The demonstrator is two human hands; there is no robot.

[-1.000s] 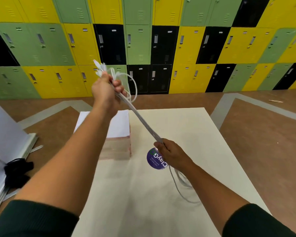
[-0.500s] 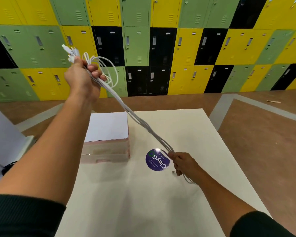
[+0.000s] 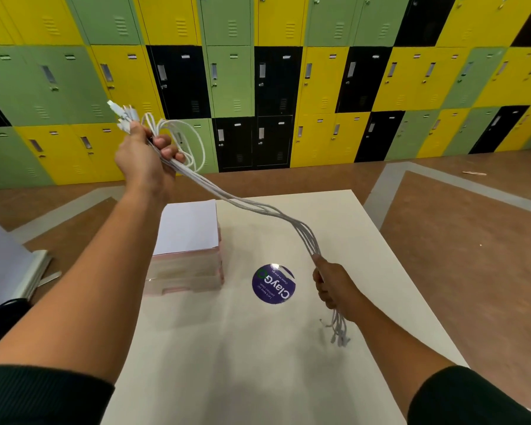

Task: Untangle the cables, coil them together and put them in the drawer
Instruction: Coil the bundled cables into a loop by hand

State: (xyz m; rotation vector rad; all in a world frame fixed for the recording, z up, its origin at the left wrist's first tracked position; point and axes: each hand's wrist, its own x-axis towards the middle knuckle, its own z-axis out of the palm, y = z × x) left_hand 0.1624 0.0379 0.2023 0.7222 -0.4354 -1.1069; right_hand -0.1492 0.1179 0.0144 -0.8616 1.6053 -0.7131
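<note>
Slid nearer the tails, right hand (image 3: 334, 286) and raised left hand (image 3: 141, 161) each clench about five white cables (image 3: 258, 207).

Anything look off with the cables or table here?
Nothing damaged or spilled. The cables run together from left hand to right hand; the only oddity is loose loops bunched at the left hand, not pulled straight.

This is a locker area, as in a shared workspace or school: a wall of metal lockers (image 3: 227, 72) in yellow, green and black, each with handle and vent slots, runs behind a plain white desk (image 3: 288, 378). The floor (image 3: 457, 256) is brown with grey bands. A round purple branded sticker (image 3: 274, 284) lies near the desk's middle, and a small drawer unit (image 3: 187, 262) sits at its far left corner.
</note>
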